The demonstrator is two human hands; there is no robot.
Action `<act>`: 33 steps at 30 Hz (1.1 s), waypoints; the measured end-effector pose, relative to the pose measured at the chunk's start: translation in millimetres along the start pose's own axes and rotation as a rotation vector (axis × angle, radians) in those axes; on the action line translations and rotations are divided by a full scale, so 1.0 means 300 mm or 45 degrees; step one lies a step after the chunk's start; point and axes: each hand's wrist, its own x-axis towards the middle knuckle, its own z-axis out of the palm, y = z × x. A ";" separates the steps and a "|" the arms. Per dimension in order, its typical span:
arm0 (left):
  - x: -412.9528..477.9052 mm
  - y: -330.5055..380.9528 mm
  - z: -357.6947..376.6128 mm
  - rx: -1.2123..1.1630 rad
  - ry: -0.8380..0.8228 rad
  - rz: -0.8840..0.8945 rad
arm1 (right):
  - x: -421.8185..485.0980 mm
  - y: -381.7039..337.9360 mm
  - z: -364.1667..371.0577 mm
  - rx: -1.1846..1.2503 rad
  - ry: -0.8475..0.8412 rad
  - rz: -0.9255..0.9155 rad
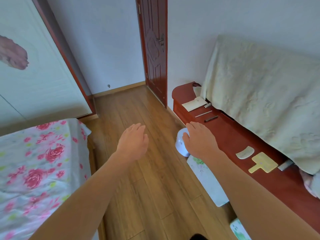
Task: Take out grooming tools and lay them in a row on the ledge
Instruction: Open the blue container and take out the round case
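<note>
The long red-brown wooden ledge (230, 135) runs along my right, under a draped pale cream cloth (263, 94). On it lie a cream pouch (194, 103), a thin silver rod (203, 113), a dark slim stick (210, 118), a pale crescent comb (245, 152) and a yellow paddle-shaped comb (263, 163). My right hand (199, 139) rests over a white rounded container (181, 144), fingers loosely spread. My left hand (133, 141) hangs empty above the floor, fingers relaxed.

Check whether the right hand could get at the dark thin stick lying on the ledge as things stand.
Probably yes. The right hand rests on a white rounded object at the ledge edge, and the dark stick lies just beyond its fingertips with bare ledge between.
</note>
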 end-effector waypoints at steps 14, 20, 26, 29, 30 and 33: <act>0.378 -0.151 0.011 0.000 0.000 -0.098 | 0.468 0.030 0.144 0.025 -0.216 -0.130; 0.543 -0.221 0.012 -0.022 0.007 -0.173 | 0.667 0.035 0.189 0.023 -0.254 -0.154; 0.751 -0.317 -0.019 -0.010 0.016 -0.132 | 0.873 0.007 0.271 -0.004 -0.255 -0.105; 0.879 -0.367 -0.046 0.009 0.040 -0.078 | 0.987 -0.029 0.307 -0.011 -0.255 -0.048; 0.926 -0.387 -0.055 0.008 0.044 -0.062 | 1.025 -0.045 0.320 -0.022 -0.253 -0.035; 1.071 -0.445 -0.075 0.023 0.030 -0.005 | 1.125 -0.083 0.352 -0.029 -0.237 0.030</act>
